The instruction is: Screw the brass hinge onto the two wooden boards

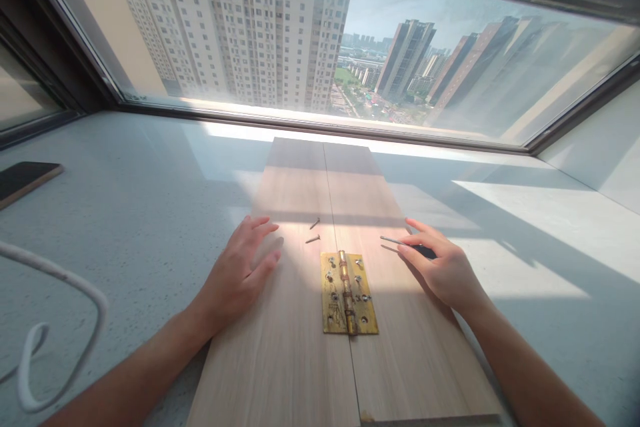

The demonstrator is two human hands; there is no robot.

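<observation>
Brass hinge, tarnished and scratched.

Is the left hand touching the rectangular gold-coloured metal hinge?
Apart. The head view shows bare pale wooden board between the left hand and the gold-coloured metal hinge.

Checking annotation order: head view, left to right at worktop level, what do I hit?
White looped cable, bare left hand, two small metal screws, rectangular brass hinge, bare right hand holding a slim dark-handled tool.

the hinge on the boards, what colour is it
The hinge is brassy gold with dark stains, best seen in the head view.
</observation>
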